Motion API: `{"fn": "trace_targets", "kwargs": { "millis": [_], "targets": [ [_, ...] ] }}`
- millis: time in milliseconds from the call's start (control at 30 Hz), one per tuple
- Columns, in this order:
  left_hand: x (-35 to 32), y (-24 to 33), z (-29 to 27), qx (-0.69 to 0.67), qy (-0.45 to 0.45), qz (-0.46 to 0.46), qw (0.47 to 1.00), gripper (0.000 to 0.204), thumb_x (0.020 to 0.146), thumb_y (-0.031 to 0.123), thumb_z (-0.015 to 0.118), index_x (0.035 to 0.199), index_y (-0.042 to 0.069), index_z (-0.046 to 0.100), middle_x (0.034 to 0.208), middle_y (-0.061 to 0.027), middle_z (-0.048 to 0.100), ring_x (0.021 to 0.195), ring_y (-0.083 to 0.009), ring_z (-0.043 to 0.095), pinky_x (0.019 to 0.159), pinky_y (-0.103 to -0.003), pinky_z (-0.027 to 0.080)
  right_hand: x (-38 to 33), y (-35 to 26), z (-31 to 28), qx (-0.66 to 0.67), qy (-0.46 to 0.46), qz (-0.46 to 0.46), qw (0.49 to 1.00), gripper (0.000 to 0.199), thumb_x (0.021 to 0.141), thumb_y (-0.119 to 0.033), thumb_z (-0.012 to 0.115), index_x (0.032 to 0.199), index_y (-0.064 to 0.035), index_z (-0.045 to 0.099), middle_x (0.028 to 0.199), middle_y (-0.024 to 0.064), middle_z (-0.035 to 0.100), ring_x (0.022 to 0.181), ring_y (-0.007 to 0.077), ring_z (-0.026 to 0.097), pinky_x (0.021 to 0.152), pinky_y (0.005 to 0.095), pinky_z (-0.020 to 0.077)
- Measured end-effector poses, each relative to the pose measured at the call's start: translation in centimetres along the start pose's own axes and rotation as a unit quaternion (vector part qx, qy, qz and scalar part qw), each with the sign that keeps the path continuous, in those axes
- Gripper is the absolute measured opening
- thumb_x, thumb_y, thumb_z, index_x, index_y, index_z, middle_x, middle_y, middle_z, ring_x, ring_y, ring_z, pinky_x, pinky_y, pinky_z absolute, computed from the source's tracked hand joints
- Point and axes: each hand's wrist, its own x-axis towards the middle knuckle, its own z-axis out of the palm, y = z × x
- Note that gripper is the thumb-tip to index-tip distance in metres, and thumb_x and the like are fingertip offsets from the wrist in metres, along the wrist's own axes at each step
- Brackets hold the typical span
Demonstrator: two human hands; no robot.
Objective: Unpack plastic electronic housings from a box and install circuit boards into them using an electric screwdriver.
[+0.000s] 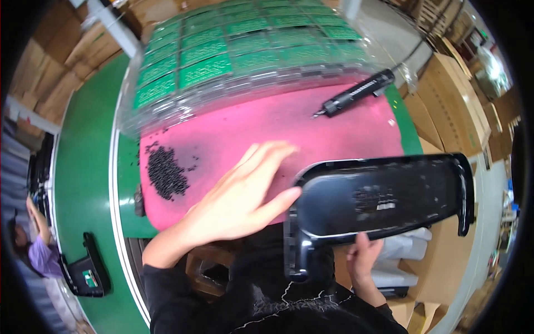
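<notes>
My left hand (239, 197) is open, fingers spread flat over the pink mat (267, 125), its fingertips close to the left edge of a glossy black plastic housing (378, 200). My right hand (364, 261) grips that housing from underneath at its lower edge and holds it above my lap. A pile of small black screws (164, 172) lies on the mat left of my left hand. A black electric screwdriver (359, 92) lies at the mat's far right.
Clear plastic trays of green circuit boards (233, 50) stand stacked behind the mat. A green conveyor belt (86, 167) runs on the left, carrying a black part (86, 273); another person (39, 245) sits beyond it. Cardboard boxes (450, 100) stand on the right.
</notes>
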Motion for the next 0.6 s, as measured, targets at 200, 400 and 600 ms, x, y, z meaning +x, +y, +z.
{"fn": "trace_targets", "kwargs": {
  "millis": [200,400,600],
  "targets": [
    [1.8,-5.6,-0.2,0.098,-0.038,-0.060,0.993,0.025,0.087,0.021,0.065,0.104,0.002,0.063,0.094,-0.0144,0.066,0.092,-0.0346,0.064,0.080,-0.045,0.051,3.2,-4.5,4.0,-0.201,-0.450,0.078,0.866,0.014,0.090,-0.005,0.058,0.099,0.0022,0.065,0.070,0.0055,0.067,0.058,0.0108,0.062,0.054,0.0239,0.0495],
    [0.2,-7.9,-2.1,0.185,0.050,-0.067,0.979,0.022,0.086,0.023,0.067,0.094,0.003,0.066,0.090,-0.0120,0.066,0.090,-0.0333,0.065,0.074,-0.044,0.052,8.0,-12.4,9.0,-0.294,-0.507,-0.279,0.761,0.022,0.084,-0.005,0.065,0.105,-0.0012,0.064,0.074,0.0062,0.068,0.061,0.0182,0.065,0.057,0.0296,0.0521],
    [-0.7,-9.5,-2.5,0.149,0.103,-0.033,0.983,0.022,0.082,0.025,0.071,0.090,0.005,0.067,0.084,-0.0099,0.064,0.079,-0.0295,0.064,0.069,-0.041,0.052,15.3,-14.3,24.4,-0.326,-0.432,-0.557,0.630,0.030,0.086,-0.007,0.061,0.115,-0.0014,0.057,0.107,0.0161,0.062,0.103,0.0325,0.058,0.088,0.0393,0.0468]
  ]
}}
